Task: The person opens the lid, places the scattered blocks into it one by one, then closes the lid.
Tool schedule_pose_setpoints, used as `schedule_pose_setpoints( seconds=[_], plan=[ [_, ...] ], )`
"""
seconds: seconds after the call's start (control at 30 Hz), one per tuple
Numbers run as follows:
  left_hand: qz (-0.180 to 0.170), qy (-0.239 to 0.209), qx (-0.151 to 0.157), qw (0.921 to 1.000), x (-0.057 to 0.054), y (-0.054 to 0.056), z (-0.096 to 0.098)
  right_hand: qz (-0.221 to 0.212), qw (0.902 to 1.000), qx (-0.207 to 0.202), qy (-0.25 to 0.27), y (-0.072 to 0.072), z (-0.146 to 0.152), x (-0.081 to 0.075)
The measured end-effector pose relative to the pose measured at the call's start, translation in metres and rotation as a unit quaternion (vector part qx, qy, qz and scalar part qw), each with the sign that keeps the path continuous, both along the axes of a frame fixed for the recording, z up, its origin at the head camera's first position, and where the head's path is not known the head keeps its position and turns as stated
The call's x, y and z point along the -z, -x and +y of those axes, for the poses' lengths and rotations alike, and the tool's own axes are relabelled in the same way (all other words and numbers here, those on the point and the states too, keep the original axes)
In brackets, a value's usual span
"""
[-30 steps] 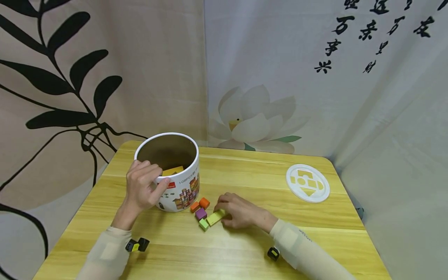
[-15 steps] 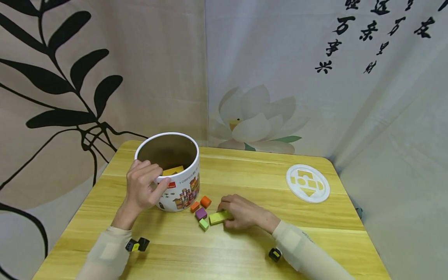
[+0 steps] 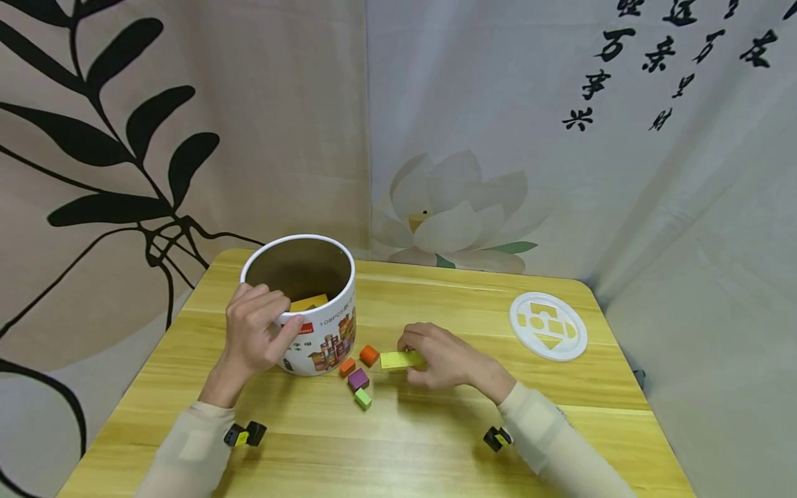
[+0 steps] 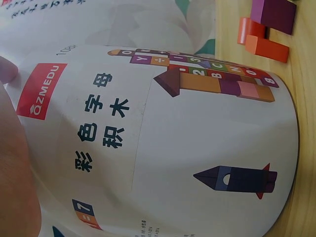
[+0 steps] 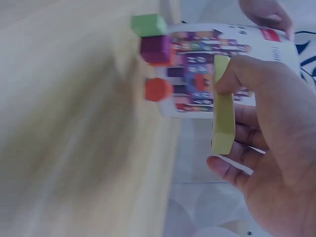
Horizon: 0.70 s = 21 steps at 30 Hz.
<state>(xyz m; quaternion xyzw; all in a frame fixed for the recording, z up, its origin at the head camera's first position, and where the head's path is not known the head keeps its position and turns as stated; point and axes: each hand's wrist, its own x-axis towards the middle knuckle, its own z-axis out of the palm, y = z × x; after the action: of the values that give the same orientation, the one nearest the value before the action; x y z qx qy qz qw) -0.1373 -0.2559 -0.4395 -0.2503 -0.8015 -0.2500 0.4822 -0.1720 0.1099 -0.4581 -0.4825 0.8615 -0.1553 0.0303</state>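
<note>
My left hand (image 3: 255,328) grips the near rim of a white bucket (image 3: 320,339), thumb outside and fingers over the edge. Inside the bucket a yellow block (image 3: 308,303) shows; the rest of its contents is hidden. A long yellow-green block (image 5: 224,118) is pinched between thumb and fingers of my right hand (image 3: 445,356), raised over the table. Left of that hand, by the bucket's base, lie an orange cylinder (image 3: 369,355), an orange block (image 3: 347,367), a purple block (image 3: 358,379) and a small green block (image 3: 362,398).
A white round plate with cut-out shapes (image 3: 548,326) lies at the right back of the wooden table (image 3: 373,456). Behind the table hangs a printed curtain (image 3: 299,124). Each sleeve has a small black wrist device.
My right hand has lifted the yellow-green block off the table and moved it slightly right and away from the small blocks. The left hand stays on the bucket rim.
</note>
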Motion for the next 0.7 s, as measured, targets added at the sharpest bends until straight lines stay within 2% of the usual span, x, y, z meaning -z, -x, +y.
schedule_pose_setpoints(
  seconds=[0.4,0.7],
  plan=[
    [-0.002,0.003,-0.005,1.0000,0.000,-0.001,0.001,0.056,0.9932,-0.013,0.101,0.021,-0.010,-0.058],
    [-0.003,0.001,-0.002,1.0000,-0.001,-0.001,0.000,0.090,0.9864,-0.018,0.136,0.033,-0.031,-0.094]
  ],
)
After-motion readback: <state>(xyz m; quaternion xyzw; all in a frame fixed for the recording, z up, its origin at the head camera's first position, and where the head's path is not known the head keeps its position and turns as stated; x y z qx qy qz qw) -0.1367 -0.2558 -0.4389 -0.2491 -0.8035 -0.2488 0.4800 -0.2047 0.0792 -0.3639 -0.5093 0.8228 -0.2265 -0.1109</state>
